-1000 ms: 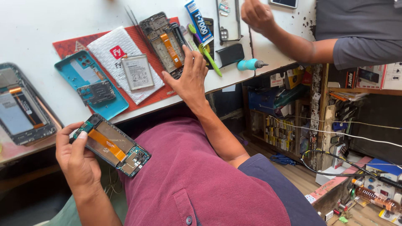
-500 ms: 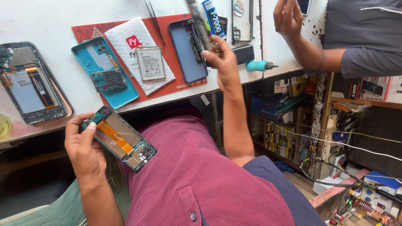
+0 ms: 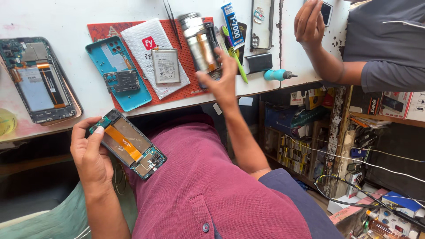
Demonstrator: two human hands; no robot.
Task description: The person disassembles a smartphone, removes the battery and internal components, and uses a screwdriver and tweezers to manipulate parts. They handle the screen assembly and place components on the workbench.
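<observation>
L hand [image 3: 90, 155] w/ opened phone [image 3: 128, 144]; R hand [image 3: 223, 82] on phone frame [image 3: 199, 44].

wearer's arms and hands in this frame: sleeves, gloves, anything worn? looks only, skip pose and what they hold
Both hands are bare: no gloves, and no rings or watch that I can make out. The left hand and forearm are uncovered down to the frame edge, so no sleeve shows there. The right hand and forearm are also uncovered; that hand is motion-blurred. The maroon polo shirt has a buttoned placket.
</observation>
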